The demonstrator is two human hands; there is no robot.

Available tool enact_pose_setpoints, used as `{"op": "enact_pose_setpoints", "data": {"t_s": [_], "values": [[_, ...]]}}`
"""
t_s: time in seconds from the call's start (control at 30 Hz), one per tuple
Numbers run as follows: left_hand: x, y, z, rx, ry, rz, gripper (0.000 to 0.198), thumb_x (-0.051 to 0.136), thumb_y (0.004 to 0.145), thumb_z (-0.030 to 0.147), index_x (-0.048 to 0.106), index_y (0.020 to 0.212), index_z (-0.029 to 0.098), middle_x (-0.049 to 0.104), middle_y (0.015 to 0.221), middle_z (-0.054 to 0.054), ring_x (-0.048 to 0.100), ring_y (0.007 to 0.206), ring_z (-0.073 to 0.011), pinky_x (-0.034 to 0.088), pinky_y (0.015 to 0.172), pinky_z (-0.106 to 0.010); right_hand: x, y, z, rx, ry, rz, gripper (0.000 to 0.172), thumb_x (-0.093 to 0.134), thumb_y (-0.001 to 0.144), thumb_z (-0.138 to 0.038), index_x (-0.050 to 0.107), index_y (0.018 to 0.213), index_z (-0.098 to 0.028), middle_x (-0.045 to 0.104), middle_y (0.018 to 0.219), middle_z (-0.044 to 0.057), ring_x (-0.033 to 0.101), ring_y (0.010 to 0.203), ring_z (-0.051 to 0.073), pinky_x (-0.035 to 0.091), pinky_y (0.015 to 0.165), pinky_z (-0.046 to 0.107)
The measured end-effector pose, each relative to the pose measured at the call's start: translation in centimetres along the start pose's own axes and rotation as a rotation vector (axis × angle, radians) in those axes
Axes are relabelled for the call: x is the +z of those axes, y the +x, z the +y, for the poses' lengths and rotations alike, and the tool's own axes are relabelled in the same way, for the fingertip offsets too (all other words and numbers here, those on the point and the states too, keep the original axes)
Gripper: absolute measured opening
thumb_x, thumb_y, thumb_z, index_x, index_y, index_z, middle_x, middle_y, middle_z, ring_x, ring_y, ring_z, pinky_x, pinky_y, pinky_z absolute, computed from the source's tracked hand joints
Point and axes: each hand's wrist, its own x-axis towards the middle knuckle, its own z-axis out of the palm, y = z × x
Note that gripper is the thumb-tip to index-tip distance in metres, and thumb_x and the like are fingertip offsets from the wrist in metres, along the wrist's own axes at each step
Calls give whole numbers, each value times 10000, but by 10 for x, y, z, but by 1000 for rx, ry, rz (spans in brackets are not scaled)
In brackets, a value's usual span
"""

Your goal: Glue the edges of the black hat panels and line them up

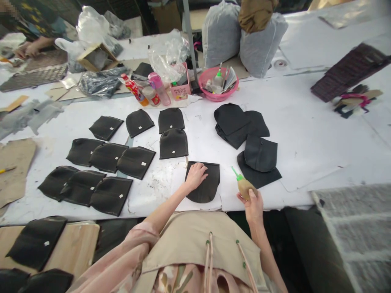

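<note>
Your left hand (197,176) rests palm down, fingers loosely bent, on the black piece (209,189) by the table's (299,126) near edge. Your right hand (254,203) curls around the green-tipped bottle (247,189) by that edge. The piece seems light and pliable; take its straight far hem. The bottle looks squeezable; cradle its rounded body.

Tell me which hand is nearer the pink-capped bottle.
Left: the left hand is on the near side of the bottle, slightly rightward; the right hand is farther right.
</note>
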Motion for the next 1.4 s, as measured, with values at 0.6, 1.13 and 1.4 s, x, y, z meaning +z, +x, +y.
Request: {"op": "enact_pose_setpoints", "data": {"t_s": [0.6, 1.13, 1.4], "values": [[15, -116, -1, -944, -731, 142, 413, 762, 730, 288, 587, 1073, 136, 652, 898, -85, 661, 815, -213, 540, 754, -346, 92, 13, 35, 115, -26, -480, 245, 670, 790, -355, 637, 968, -189, 642, 1036, 48, 612, 914, 210, 564, 630, 331], [30, -119, 33, -999, -1777, -7, 451, 783, 722, 442, 636, 985, 107, 714, 956, -119, 705, 826, -181, 552, 880, -345, 85, 19, 64, 348, 116, -415, 340, 676, 755, -424, 643, 1003, -195, 689, 982, 37, 645, 839, 188, 545, 660, 307], [56, -99, 57, -1126, -2056, 48, 456, 763, 637, 0, 604, 1042, 139, 711, 986, -73, 701, 827, -181, 549, 914, -413, 85, 14, 73, 423, 180, -383, 386, 724, 689, -476, 624, 965, -225, 692, 914, 15, 652, 846, 206, 571, 785, 438]]}}
